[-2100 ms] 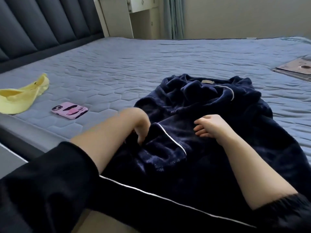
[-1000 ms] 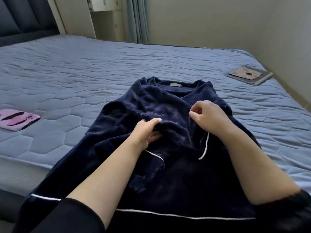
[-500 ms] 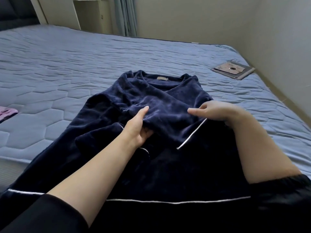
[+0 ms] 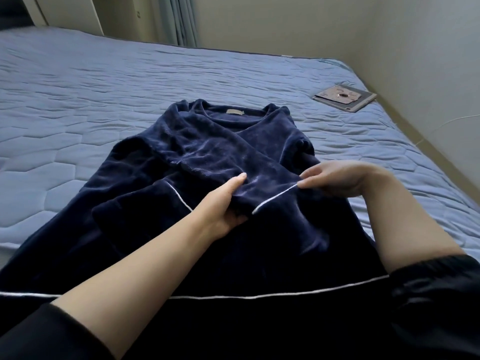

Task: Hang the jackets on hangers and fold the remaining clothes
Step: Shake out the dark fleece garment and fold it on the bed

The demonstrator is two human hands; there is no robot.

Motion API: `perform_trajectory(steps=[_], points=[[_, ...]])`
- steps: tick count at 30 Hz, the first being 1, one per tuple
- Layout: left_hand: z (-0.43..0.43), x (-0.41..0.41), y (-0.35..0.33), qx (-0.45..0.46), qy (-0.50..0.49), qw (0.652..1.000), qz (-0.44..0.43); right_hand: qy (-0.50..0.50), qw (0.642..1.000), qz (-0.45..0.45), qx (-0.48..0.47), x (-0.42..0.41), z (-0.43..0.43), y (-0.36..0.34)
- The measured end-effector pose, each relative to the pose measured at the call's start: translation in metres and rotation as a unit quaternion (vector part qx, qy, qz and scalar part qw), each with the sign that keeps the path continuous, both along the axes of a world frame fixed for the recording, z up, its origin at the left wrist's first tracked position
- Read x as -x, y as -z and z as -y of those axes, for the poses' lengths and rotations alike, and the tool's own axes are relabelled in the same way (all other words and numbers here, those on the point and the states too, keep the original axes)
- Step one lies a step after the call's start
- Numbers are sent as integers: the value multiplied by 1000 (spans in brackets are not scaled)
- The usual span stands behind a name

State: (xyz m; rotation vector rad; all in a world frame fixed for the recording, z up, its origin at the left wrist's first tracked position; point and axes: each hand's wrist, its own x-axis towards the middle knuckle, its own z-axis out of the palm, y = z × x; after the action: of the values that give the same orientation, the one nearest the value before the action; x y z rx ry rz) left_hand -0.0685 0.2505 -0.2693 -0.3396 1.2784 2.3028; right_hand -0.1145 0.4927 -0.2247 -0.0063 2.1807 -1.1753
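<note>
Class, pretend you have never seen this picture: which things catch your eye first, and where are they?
A navy fleece garment with white piping lies spread across the middle of the blue quilted bed. Over its chest the left hand grips a folded-in sleeve while the right hand pinches the sleeve's white-piped cuff edge. A cased tablet lies far right, near the wall.

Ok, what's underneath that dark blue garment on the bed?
The navy garment lies on the blue quilted mattress, visible beside and beyond it. The left hand grips a folded sleeve, fingers tucked beneath. Anything else under the fabric is hidden.
</note>
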Motion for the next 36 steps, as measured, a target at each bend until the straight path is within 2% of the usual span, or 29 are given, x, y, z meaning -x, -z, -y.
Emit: perform_trajectory(steps=[3,4,5,6,8,9,10,11,12,13,14,16,17,18,19,20,22,23,25,26,28,30,31,32,34,36], points=[[-6,-12,-4,40,109,993,-15,26,993,46,103,-1,-8,-3],[-10,-16,-5,60,110,992,-20,37,995,30,86,-2,-9,-6],[-14,-20,-5,87,102,991,-25,36,999,-5,15,-3,-10,-8],[-17,-23,-4,124,101,987,-31,11,994,-45,-100,-4,-10,-8],[-16,-27,-11,213,161,963,-43,-66,940,-70,-327,-6,-4,-11],[-12,-29,-20,271,224,935,-46,-80,918,-67,-382,-6,0,-14],[-6,-27,-29,343,289,892,-60,-83,909,-69,-402,-6,5,-18],[1,-24,-38,419,333,840,-91,-79,906,-85,-408,-6,11,-23],[8,-19,-46,499,329,788,-148,-69,901,-119,-411,-5,17,-27],[16,-13,-50,577,271,736,-226,-51,893,-174,-411,-2,22,-29],[22,-6,-52,642,167,682,-309,-30,882,-241,-404,2,28,-28],[27,2,-53,681,-48,570,-457,5,875,-342,-343,8,44,-23],[29,6,-49,688,-74,533,-486,7,879,-370,-300,10,55,-18],[30,11,-39,718,-29,508,-475,-2,882,-389,-265,10,65,-10],[34,16,-25,755,59,487,-436,-18,883,-397,-250,10,73,1],[40,18,-13,782,149,479,-370,-44,882,-388,-263,9,81,14],[55,20,6,789,238,507,-254,-122,886,-289,-341,3,90,41],[62,23,11,789,242,514,-233,-150,889,-223,-370,1,89,50],[66,30,9,810,213,493,-234,-156,889,-171,-396,6,86,54],[66,35,3,825,172,474,-256,-149,879,-188,-413,10,88,49],[68,42,-3,833,75,445,-320,-126,850,-279,-430,18,99,39],[79,46,4,831,74,428,-346,-99,835,-387,-379,17,114,40],[88,48,9,832,99,437,-328,-99,835,-408,-355,15,120,46],[98,51,14,830,120,461,-291,-107,841,-400,-347,12,122,54],[119,58,19,824,130,510,-210,-117,862,-334,-363,11,119,68],[133,63,15,828,104,526,-163,-99,872,-302,-373,17,113,73]])
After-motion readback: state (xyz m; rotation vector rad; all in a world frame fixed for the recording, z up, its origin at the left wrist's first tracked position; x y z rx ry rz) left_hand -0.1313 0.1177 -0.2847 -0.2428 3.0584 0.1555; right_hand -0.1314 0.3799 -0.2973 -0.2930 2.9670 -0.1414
